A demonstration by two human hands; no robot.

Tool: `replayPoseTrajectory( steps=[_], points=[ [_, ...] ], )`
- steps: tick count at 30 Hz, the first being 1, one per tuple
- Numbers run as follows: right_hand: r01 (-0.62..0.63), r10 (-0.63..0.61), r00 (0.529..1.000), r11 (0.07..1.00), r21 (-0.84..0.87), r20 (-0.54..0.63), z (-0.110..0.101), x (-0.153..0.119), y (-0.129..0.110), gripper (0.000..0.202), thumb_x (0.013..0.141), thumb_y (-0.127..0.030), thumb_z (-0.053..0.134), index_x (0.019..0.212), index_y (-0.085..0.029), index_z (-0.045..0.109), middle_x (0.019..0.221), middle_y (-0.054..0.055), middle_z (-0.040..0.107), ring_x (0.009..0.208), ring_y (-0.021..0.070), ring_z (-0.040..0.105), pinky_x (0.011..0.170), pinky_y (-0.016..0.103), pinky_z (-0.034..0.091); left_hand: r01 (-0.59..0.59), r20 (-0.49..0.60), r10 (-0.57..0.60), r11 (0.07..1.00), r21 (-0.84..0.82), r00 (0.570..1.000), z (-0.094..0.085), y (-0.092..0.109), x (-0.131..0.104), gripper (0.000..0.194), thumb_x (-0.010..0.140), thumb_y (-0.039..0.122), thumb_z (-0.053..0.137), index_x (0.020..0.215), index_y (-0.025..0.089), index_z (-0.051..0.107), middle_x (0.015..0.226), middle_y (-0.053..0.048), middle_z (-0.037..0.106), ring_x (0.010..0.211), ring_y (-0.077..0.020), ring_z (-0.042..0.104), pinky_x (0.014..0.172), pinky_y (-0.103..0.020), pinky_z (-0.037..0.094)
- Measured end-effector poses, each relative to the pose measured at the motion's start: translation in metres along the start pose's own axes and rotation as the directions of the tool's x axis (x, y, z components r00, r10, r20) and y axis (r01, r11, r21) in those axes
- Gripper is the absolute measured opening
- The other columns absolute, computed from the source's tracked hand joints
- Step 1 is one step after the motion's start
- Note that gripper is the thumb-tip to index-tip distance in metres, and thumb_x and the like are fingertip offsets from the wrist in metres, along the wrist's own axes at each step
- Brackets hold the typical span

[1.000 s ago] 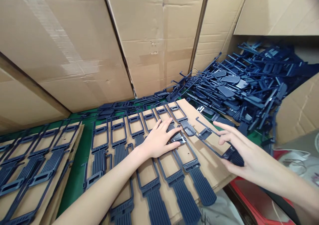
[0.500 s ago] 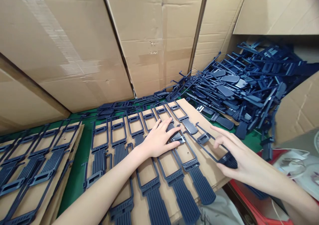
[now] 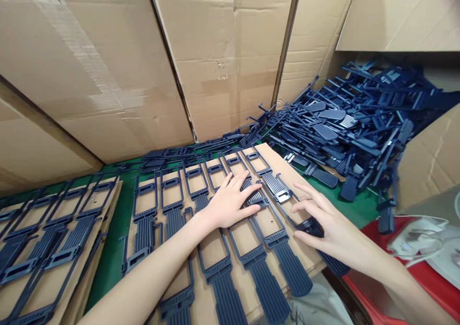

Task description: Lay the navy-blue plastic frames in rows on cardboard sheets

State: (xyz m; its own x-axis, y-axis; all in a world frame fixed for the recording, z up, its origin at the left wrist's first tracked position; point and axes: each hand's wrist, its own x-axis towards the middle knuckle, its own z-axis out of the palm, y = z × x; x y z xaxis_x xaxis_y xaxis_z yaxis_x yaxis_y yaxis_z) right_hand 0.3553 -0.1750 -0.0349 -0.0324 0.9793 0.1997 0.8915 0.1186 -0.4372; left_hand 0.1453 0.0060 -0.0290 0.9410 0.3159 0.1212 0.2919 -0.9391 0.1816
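Note:
My left hand (image 3: 232,200) lies flat with its fingers spread over dark blue plastic frames with ribbed paddle ends, laid in rows on a cardboard sheet (image 3: 276,161). Its fingertips touch the ribbed part of one frame near the right side. My right hand (image 3: 328,217) grips another such plastic frame (image 3: 283,196) at its middle, thumb on the near side and fingers over the far side. The held frame's crossbar end is over the sheet's right edge, beside a laid frame (image 3: 289,262). Its ribbed paddle sticks out below my right hand.
A large heap of the same plastic frames (image 3: 334,128) stands at the back right on the green table (image 3: 108,219). Another loaded cardboard sheet (image 3: 104,205) lies at the left. Tall cardboard boxes (image 3: 215,66) wall the back. Something red (image 3: 381,272) and a white cable are at the lower right.
My right hand has moved left with the plastic frame, which now lies closer alongside the others on the sheet. My left hand has stayed in place.

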Motion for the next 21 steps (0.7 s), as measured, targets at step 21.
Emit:
replayPoseTrajectory(
  steps=[21],
  points=[
    [-0.023, 0.019, 0.997, 0.998, 0.055, 0.072, 0.004, 0.024, 0.003, 0.049, 0.093, -0.052, 0.045, 0.135, -0.027, 0.048, 0.154, 0.003, 0.024, 0.141, 0.0231, 0.022, 0.114, 0.043, 0.029, -0.003, -0.016, 0.003, 1.000, -0.001, 1.000, 0.001, 0.000, 0.000, 0.056, 0.093, 0.057, 0.040, 0.139, 0.026, 0.042, 0.152, -0.015, 0.026, 0.143, -0.0288, 0.020, 0.114, -0.055, 0.015]
  ],
)
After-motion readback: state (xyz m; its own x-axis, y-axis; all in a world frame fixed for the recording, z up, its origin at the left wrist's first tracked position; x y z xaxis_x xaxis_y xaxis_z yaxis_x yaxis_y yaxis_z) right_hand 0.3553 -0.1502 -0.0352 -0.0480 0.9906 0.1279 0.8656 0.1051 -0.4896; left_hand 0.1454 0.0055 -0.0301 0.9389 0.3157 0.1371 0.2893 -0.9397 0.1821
